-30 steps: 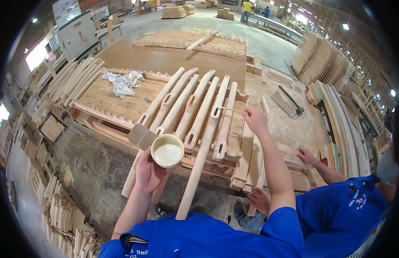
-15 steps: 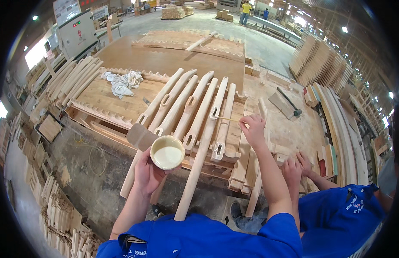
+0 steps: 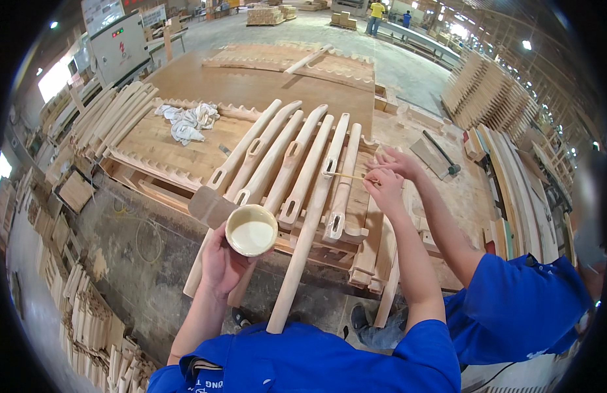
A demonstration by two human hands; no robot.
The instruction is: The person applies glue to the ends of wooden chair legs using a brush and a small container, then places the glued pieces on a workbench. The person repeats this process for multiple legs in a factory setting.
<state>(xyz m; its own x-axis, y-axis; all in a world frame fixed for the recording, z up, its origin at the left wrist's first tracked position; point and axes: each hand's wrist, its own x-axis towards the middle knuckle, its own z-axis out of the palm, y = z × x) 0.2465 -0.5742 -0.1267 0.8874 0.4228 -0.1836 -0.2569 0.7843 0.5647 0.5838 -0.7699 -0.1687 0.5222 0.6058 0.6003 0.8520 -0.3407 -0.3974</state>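
My left hand is wrapped round a pale round tub of creamy white liquid, held upright before the near ends of the wooden pieces. Between the pinched fingers of my right hand is a thin stick. Its tip meets the slot in a long wooden leg, which slants toward me past the bench edge. Beside that leg lie several more pale wooden legs with oval slots; another slotted leg is on its right.
A co-worker's hand reaches in just beyond my right hand. On the right side of the bench rests a hammer. White rags and a pile of wooden sticks lie to the left. A flat brownish board sits beside the tub.
The co-worker's arm has swung from the bench's near right to beside my right hand. The tub has shifted slightly left. My stick stays at the same leg's slot.
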